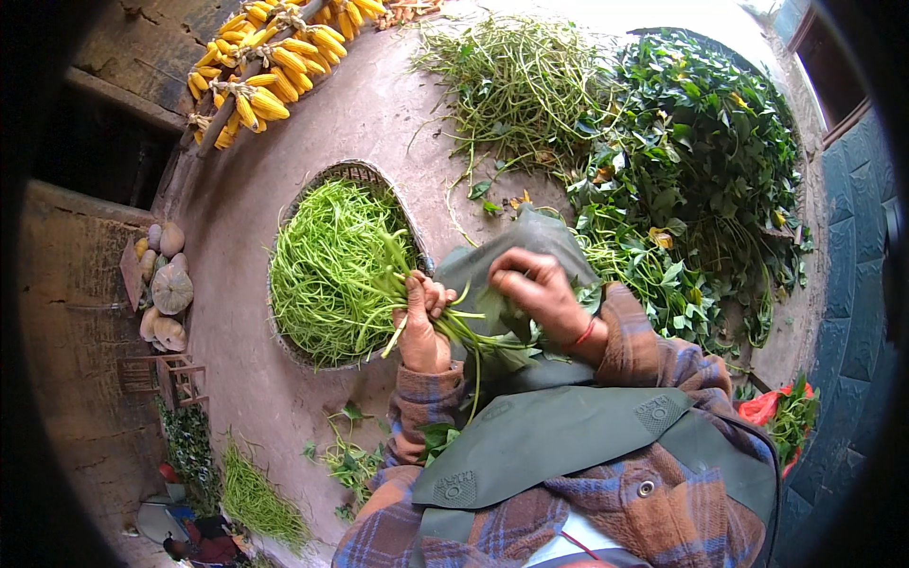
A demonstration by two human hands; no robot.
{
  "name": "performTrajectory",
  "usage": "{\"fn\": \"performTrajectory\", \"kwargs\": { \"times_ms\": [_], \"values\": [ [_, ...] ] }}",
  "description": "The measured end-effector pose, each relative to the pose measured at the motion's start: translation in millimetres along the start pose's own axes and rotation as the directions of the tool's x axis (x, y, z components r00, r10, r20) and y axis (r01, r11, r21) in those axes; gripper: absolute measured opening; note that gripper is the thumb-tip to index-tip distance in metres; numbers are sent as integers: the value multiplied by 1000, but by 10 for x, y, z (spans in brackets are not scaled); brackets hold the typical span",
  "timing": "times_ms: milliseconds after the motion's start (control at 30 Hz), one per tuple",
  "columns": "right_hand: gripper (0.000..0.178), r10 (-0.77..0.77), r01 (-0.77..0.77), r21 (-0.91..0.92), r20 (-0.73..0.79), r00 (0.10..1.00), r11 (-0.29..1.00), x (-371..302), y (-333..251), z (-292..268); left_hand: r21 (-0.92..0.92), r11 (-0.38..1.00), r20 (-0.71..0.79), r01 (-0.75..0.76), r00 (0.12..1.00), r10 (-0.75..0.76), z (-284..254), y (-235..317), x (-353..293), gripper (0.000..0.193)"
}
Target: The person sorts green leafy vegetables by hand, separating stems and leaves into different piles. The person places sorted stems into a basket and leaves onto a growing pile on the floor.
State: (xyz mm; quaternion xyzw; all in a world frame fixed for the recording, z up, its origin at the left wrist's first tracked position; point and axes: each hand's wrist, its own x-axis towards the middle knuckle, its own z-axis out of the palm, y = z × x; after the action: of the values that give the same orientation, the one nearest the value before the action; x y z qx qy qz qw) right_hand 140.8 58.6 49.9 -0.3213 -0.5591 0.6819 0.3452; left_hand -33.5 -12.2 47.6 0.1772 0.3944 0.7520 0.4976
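Observation:
My left hand (423, 322) is closed around a bunch of long green leaf stems (398, 279), their ends fanning out on both sides of the fist. To its right, over my lap, my right hand (540, 295) has its fingers curled in a pinch; what sits between them is hidden. Blurred green leaves (511, 317) show just below its fingers. A dark green apron (559, 426) covers my front and lap. Beyond my left hand stands a round woven basket (414, 222) heaped with bare green stems (336, 270).
A large pile of leafy vines (701, 142) lies at the far right, beside a heap of stripped stalks (521, 80). Corn cobs (275, 71) hang at the far left; pumpkins (172, 289) rest along the left wall. Another person (204, 544) appears at the lower left, near more stems (260, 497).

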Motion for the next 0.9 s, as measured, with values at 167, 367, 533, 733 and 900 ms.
{"fn": "performTrajectory", "kwargs": {
  "times_ms": [167,367,533,733,900],
  "values": [
    [16,-18,0,116,149,989,993,-5,-159,-262,-3,999,-98,-53,994,53,-90,58,47,19],
    [26,59,166,-607,333,941,777,-325,89,228,-70,995,-156,-68,986,57,41,84,82,16],
    [19,-261,305,-643,166,951,702,-302,227,320,-239,967,-279,-93,960,23,103,135,177,19],
    [22,-25,130,-263,368,930,956,-311,23,29,-321,928,-261,-189,960,105,-211,286,411,20],
    [16,-80,213,-314,388,918,925,-345,70,-47,-298,939,-251,-172,963,97,-97,298,364,17]
  ]
}}
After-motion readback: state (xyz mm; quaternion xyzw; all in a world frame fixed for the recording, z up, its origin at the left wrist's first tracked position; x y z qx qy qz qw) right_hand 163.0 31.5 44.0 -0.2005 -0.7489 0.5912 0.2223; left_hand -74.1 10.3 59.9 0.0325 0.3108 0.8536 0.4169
